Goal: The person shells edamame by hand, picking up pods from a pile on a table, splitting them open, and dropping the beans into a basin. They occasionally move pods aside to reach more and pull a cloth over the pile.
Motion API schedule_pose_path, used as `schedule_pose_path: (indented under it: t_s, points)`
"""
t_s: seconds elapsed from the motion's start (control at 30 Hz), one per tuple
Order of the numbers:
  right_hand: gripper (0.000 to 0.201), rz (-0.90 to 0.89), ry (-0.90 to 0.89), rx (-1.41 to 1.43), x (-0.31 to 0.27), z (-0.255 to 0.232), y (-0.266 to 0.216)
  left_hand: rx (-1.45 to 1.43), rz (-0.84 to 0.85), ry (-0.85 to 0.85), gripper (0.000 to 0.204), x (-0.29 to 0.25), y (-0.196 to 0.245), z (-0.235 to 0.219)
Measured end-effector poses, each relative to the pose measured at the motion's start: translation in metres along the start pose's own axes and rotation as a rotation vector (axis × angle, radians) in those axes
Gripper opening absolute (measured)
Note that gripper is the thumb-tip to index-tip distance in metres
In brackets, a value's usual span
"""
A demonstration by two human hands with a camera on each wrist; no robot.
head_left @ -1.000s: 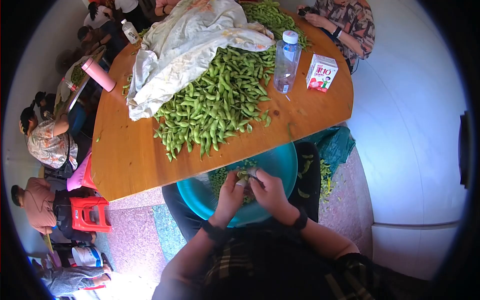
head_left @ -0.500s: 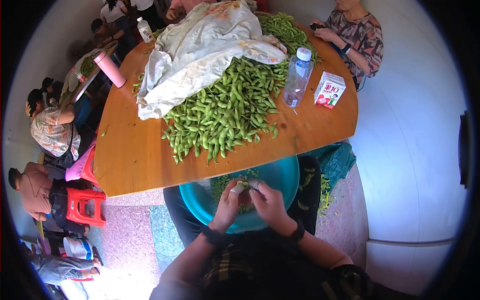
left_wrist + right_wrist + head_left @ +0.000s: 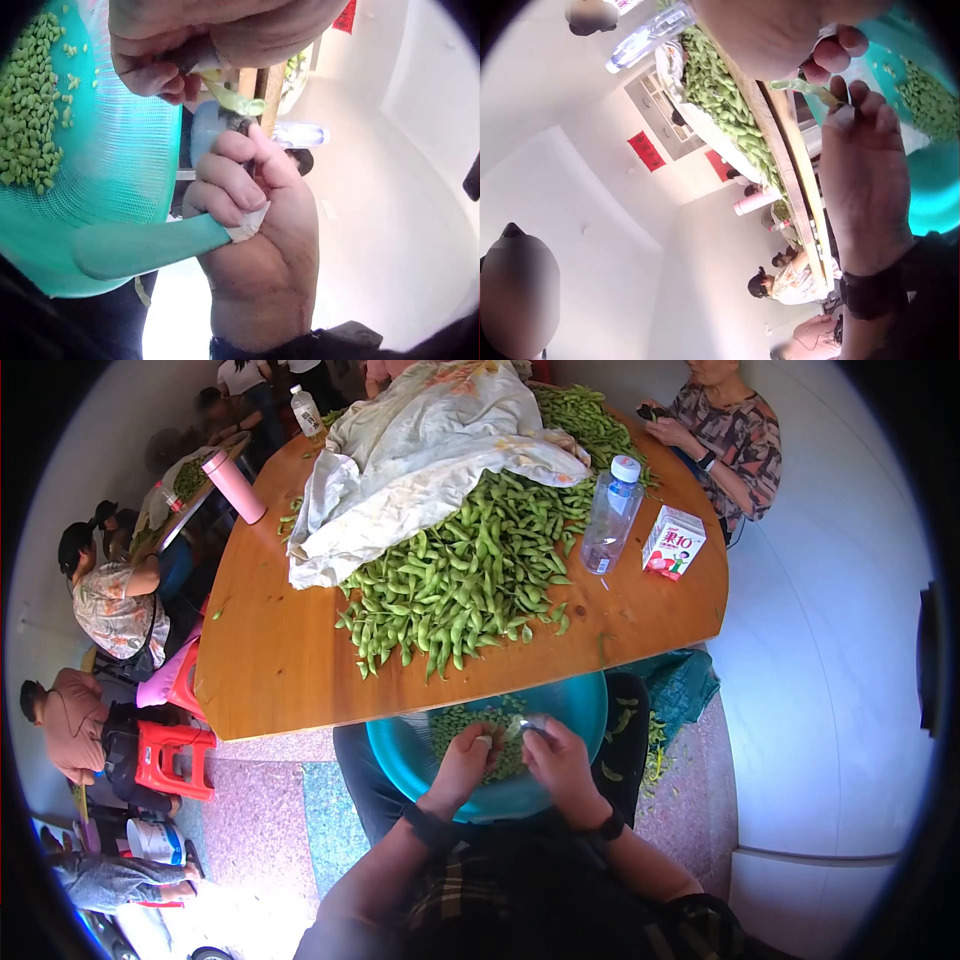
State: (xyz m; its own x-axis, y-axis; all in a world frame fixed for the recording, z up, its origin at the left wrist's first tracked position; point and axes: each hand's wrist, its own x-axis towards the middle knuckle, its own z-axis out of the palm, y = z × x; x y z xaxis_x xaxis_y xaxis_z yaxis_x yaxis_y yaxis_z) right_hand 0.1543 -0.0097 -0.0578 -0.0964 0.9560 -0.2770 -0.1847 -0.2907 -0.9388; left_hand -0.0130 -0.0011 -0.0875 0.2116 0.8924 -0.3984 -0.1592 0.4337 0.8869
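Over a teal mesh basin (image 3: 590, 735) of shelled soybeans (image 3: 452, 735), both hands work at a split green soybean pod (image 3: 236, 97). My left hand (image 3: 462, 765) pinches one end, with white tape on its thumb. My right hand (image 3: 560, 760) has curled fingers, and the pod's other end lies at a dark tip (image 3: 236, 120) by its thumb and forefinger. Below those fingers in the left wrist view shows a teal handle-like bar (image 3: 150, 247) with a white piece (image 3: 249, 223) at its end; whether the hand grips it, I cannot tell.
A wooden table (image 3: 270, 680) stands ahead with heaped soybean pods (image 3: 450, 580), partly under a stained white cloth (image 3: 430, 450). A plastic bottle (image 3: 612, 520), a drink carton (image 3: 674, 543) and a pink flask (image 3: 234, 487) stand on it. Red stools (image 3: 175, 760) and several people are around.
The hands have moved slightly apart, with a pale pod piece at the right fingertips. The head view has shifted, so the table and its things appear farther right.
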Motion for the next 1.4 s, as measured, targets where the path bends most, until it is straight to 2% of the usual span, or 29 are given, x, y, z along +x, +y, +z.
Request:
schedule_pose_path:
  t_s: [0.13,0.2,0.23,0.27,0.3,0.33,0.37,0.4,0.43,0.5,0.53,0.57,0.6,0.67,0.77,0.83,0.9,0.93,0.97,1.03,1.07,1.1,1.13,1.17,1.2,1.27,1.3,1.33,1.4]
  points:
    - [0.019,-0.013,0.045,0.012,0.003,-0.009,0.001,0.045,0.072,-0.011,0.028,-0.008,0.018,0.016]
    - [0.014,-0.014,0.022,-0.041,0.004,-0.007,-0.007,0.304,0.348,-0.093,0.029,-0.009,0.018,0.023]
    - [0.010,-0.012,-0.007,-0.094,0.004,-0.006,-0.008,0.305,0.347,-0.093,0.029,-0.008,0.015,0.025]
    - [0.010,-0.010,-0.008,-0.093,0.004,-0.005,-0.004,0.380,0.443,-0.080,0.029,-0.006,0.012,0.028]
    - [0.008,-0.111,0.036,-0.173,0.007,-0.005,0.003,0.455,0.538,-0.065,0.030,-0.006,0.010,0.029]
    - [0.009,-0.212,0.081,-0.252,0.007,-0.005,0.007,0.456,0.535,-0.063,0.030,-0.008,0.010,0.027]
    - [0.009,-0.211,0.081,-0.250,0.006,-0.003,0.002,0.335,0.411,-0.102,0.030,-0.011,0.018,0.027]
    - [0.009,-0.110,0.043,-0.121,0.003,-0.002,-0.008,0.213,0.286,-0.140,0.030,-0.013,0.024,0.028]
    - [0.009,-0.009,0.007,0.010,0.000,-0.001,-0.012,0.214,0.283,-0.142,0.030,-0.014,0.027,0.029]
    - [0.009,-0.062,0.000,-0.018,0.004,-0.003,0.001,0.013,0.127,-0.104,0.033,-0.015,0.031,0.031]
    - [0.009,-0.116,-0.010,-0.046,0.005,-0.004,0.005,0.014,0.126,-0.105,0.033,-0.014,0.031,0.029]
    - [0.009,-0.116,-0.009,-0.045,0.004,-0.003,0.001,-0.033,0.077,-0.130,0.034,-0.013,0.030,0.025]
    - [0.009,-0.014,-0.012,0.028,0.002,-0.003,-0.007,-0.079,0.027,-0.156,0.035,-0.011,0.028,0.022]
    - [0.009,0.088,-0.015,0.101,0.002,-0.003,-0.008,-0.116,0.027,-0.166,0.036,-0.008,0.022,0.019]
    - [0.009,-0.021,0.009,0.000,0.006,-0.004,0.002,-0.199,0.014,-0.173,0.038,-0.006,0.020,0.018]
    - [0.014,-0.091,0.112,-0.105,0.006,-0.007,0.003,-0.243,0.005,-0.161,0.038,-0.004,0.020,0.015]
    - [0.013,-0.050,0.173,-0.154,0.000,-0.021,-0.012,0.310,0.124,-0.257,0.040,0.001,0.009,0.004]
    - [0.013,-0.113,0.258,-0.287,0.001,-0.033,-0.016,0.547,0.345,-0.241,0.033,0.008,-0.008,0.002]
    - [0.015,-0.310,0.355,-0.505,0.004,-0.051,-0.016,0.552,0.350,-0.228,0.033,0.000,-0.005,0.000]
    - [0.016,-0.426,0.452,-0.551,0.001,-0.095,-0.027,1.457,0.525,-0.158,0.029,-0.018,0.009,-0.002]
    - [0.021,-0.425,0.506,-0.678,0.002,-0.130,-0.018,1.386,0.659,-0.094,0.025,-0.021,0.010,-0.006]
    - [0.032,-0.489,0.526,-0.716,-0.001,-0.157,-0.016,1.390,0.660,-0.088,0.025,-0.026,0.021,-0.009]
    - [0.042,-0.343,0.592,-0.819,-0.012,-0.174,-0.022,1.206,0.602,-0.003,0.022,-0.035,0.039,-0.010]
    - [0.043,-0.304,0.618,-0.871,-0.023,-0.185,-0.027,1.020,0.544,0.075,0.019,-0.042,0.059,-0.009]
    - [0.038,-0.353,0.648,-0.864,-0.027,-0.199,-0.021,0.941,0.813,0.269,0.014,-0.043,0.080,-0.008]
    - [0.034,-0.402,0.676,-0.858,-0.033,-0.209,-0.008,1.098,0.821,0.582,0.012,-0.035,0.113,-0.024]
    - [0.030,-0.283,0.630,-0.802,-0.036,-0.210,-0.003,1.132,0.872,0.738,0.009,-0.019,0.124,-0.034]
    - [0.027,-0.166,0.584,-0.744,-0.037,-0.210,-0.001,1.156,0.892,0.786,0.009,-0.006,0.134,-0.047]
    - [0.027,-0.228,0.484,-0.849,-0.034,-0.179,-0.002,1.264,0.849,0.784,0.011,0.015,0.136,-0.070]
